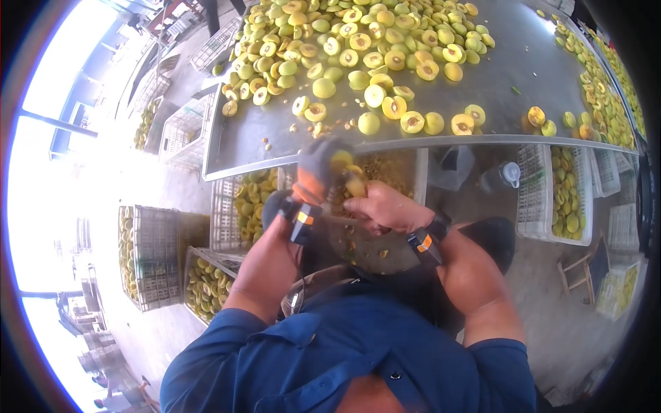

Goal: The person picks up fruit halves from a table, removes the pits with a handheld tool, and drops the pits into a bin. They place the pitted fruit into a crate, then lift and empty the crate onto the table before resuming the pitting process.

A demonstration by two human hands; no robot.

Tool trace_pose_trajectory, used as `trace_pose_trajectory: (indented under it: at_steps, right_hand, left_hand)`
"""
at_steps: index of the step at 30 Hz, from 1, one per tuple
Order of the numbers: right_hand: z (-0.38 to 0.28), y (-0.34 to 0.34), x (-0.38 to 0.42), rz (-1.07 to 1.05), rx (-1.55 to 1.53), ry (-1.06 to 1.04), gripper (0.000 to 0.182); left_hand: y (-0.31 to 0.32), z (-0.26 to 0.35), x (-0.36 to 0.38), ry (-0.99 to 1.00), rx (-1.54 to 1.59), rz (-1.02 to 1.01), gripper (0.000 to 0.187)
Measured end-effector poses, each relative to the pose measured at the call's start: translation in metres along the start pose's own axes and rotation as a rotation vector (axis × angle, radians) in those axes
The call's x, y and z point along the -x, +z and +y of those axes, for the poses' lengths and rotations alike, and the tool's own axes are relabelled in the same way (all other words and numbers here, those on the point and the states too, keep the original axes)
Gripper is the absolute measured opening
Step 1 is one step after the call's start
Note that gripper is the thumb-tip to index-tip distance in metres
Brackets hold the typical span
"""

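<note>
While the left grip (317, 168) clasps blurred yellowish fruit (341, 160), the right grip's (391, 206) is unclear.

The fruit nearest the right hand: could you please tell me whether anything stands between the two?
Nothing visible does: the fruit sits against or just beside the right hand, though blur hides whether they touch. The gloved left hand is on the fruit's other side, not between them.

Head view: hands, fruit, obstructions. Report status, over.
Left hand gloved, blurred, at fruit. Right hand bare, curled close by; both grips unclear. Table edge just ahead; no obstruction apparent.
</note>
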State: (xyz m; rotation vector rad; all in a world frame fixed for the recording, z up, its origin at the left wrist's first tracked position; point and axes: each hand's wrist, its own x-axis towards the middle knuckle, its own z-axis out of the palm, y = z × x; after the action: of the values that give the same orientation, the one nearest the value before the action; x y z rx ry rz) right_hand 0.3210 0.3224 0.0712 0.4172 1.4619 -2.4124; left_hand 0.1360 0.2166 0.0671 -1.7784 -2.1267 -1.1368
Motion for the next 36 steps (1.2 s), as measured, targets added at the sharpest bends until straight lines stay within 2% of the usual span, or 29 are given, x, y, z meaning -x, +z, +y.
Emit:
trace_pose_trajectory:
  at_steps: [1, 3, 4, 5, 6, 7, 8, 10, 13, 14, 15, 16, 17, 18, 19, 22, 23, 26, 27, 30, 31, 34, 36]
  right_hand:
    - [0.004, -0.002, -0.001, 0.048, -0.019, 0.036, 0.017]
    - [0.018, -0.009, -0.006, 0.091, 0.147, 0.04, 0.015]
    - [0.022, -0.013, -0.008, 0.119, 0.228, 0.039, 0.015]
    - [0.026, -0.014, -0.008, 0.129, 0.202, 0.013, 0.016]
    - [0.03, -0.013, -0.008, 0.136, 0.176, -0.011, 0.018]
    - [0.032, -0.012, -0.008, 0.144, 0.148, -0.035, 0.02]
    - [0.029, -0.013, -0.007, 0.169, 0.202, -0.06, 0.019]
    - [0.018, -0.014, -0.001, 0.222, 0.315, -0.107, 0.017]
    - [0.047, -0.027, -0.026, 0.389, 0.527, -0.417, 0.016]
    - [0.044, -0.027, -0.026, 0.435, 0.477, -0.411, 0.018]
    - [0.039, -0.025, -0.024, 0.483, 0.427, -0.406, 0.021]
    - [0.032, -0.024, -0.021, 0.533, 0.375, -0.401, 0.024]
    - [0.025, -0.024, -0.018, 0.56, 0.347, -0.42, 0.024]
    - [0.018, -0.024, -0.014, 0.589, 0.318, -0.438, 0.023]
    - [0.011, -0.025, -0.009, 0.621, 0.288, -0.456, 0.023]
    - [-0.006, -0.028, 0.005, 0.631, 0.258, -0.406, 0.023]
    - [-0.004, -0.034, 0.004, 0.629, 0.266, -0.433, 0.022]
    - [0.004, -0.043, -0.001, 0.621, 0.25, -0.471, 0.022]
    - [0.003, -0.043, -0.001, 0.611, 0.235, -0.458, 0.023]
    - [0.0, -0.04, -0.009, 0.596, 0.158, -0.421, 0.024]
    - [-0.001, -0.04, -0.009, 0.601, 0.132, -0.408, 0.025]
    - [0.006, -0.043, -0.017, 0.631, 0.257, -0.474, 0.024]
    - [0.006, -0.041, -0.014, 0.639, 0.199, -0.458, 0.023]
  left_hand:
    - [0.001, -0.025, 0.013, -0.164, 0.041, -0.018, 0.034]
    - [-0.027, -0.037, 0.024, -0.131, -0.211, 0.075, 0.033]
    - [-0.04, -0.064, 0.034, -0.437, 0.115, 0.111, 0.024]
    - [-0.052, -0.09, 0.045, -0.731, 0.434, 0.249, 0.02]
    - [-0.075, -0.065, 0.034, -0.949, 0.501, 0.392, 0.022]
    - [-0.084, -0.104, 0.056, -0.889, 0.513, 0.485, 0.023]
    - [-0.101, -0.139, 0.072, -0.947, 0.307, 0.413, 0.024]
    - [-0.113, -0.134, 0.07, -0.827, -0.579, 0.165, 0.027]
    - [-0.073, -0.114, 0.028, -0.624, -0.246, 0.216, 0.031]
    - [-0.049, -0.09, 0.005, -0.608, -0.049, 0.179, 0.039]
    - [-0.025, -0.076, -0.014, -0.619, 0.021, 0.04, 0.044]
    - [-0.003, -0.044, -0.04, -0.535, -0.075, -0.045, 0.04]
    - [0.032, -0.057, -0.048, -0.464, -0.052, -0.118, 0.046]
    - [0.048, -0.035, -0.068, -0.349, -0.162, -0.184, 0.053]
    - [0.064, -0.021, -0.081, -0.372, -0.225, -0.255, 0.058]
    - [0.099, -0.032, -0.095, -0.335, -0.38, -0.49, 0.057]
    - [0.095, -0.033, -0.099, -0.308, -0.367, -0.441, 0.05]
    - [0.084, -0.071, -0.087, -0.661, 0.108, -0.255, 0.045]
    - [0.068, -0.077, -0.084, -0.912, 0.401, -0.246, 0.043]
    - [0.075, -0.096, -0.057, -0.694, 0.215, -0.183, 0.044]
    - [0.071, -0.077, -0.065, -0.654, 0.019, -0.295, 0.05]
    - [0.06, -0.002, -0.091, -0.463, -0.256, -0.545, 0.054]
    - [0.081, -0.005, -0.094, -0.47, -0.25, -0.618, 0.052]
